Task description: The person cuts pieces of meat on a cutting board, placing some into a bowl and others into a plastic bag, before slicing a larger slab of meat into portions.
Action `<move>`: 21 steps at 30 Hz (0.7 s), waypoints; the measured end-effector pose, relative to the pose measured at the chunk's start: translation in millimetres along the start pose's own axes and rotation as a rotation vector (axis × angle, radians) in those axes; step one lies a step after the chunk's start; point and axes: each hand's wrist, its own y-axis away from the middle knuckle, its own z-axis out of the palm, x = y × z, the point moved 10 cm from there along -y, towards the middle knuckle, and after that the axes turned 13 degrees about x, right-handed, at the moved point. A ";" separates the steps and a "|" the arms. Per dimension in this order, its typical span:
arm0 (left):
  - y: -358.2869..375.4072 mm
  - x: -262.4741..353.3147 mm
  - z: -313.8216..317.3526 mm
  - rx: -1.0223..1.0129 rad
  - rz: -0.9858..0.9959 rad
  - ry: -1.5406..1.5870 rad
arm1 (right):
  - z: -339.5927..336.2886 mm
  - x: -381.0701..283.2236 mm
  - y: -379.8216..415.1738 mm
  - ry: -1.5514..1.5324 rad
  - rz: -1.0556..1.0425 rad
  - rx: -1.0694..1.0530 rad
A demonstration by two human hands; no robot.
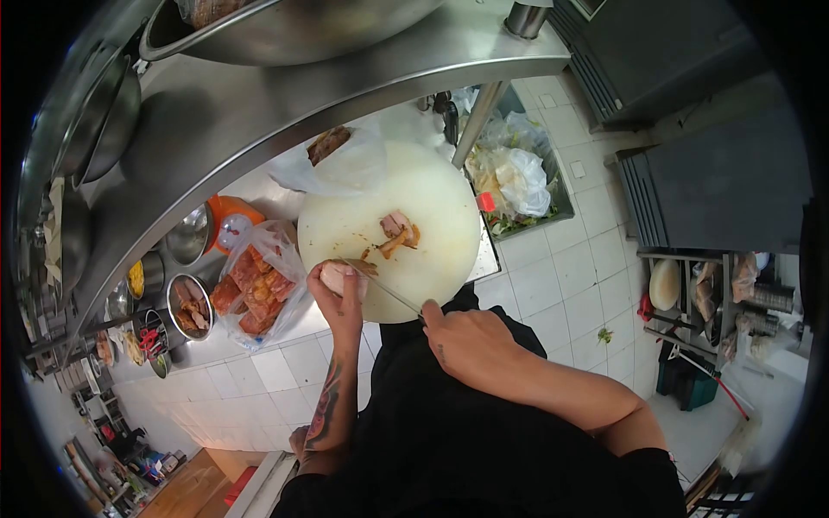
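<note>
My right hand (466, 338) is wrapped round the handle of a knife (393, 292), whose blade slants up and left over the near edge of a round white cutting board (432, 186). With its fingers closed, my left hand (344, 302) grips a pale pink piece of meat (332, 278) at the board's left near edge. The blade meets the browned end of this piece, close to my left fingers. Cut meat pieces (399, 231) with brown edges lie in the middle of the board, with small crumbs around them.
Left of the board are a plastic bag of reddish meat (256, 293), a metal bowl of meat strips (188, 306) and an orange container (233, 216). A white bag (345, 164) overlaps the far edge. A steel shelf (285, 104) hangs above; a waste bin (518, 173) stands right.
</note>
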 end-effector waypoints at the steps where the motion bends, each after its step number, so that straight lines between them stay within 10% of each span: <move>1: -0.6 -2.1 -0.7 0.000 0.016 -0.023 | 0.8 -1.7 -6.8 -0.005 -0.005 0.010; 21: 1.2 -12.9 -4.0 -0.067 -0.130 0.005 | 90.7 32.9 -99.3 -0.025 0.155 -0.076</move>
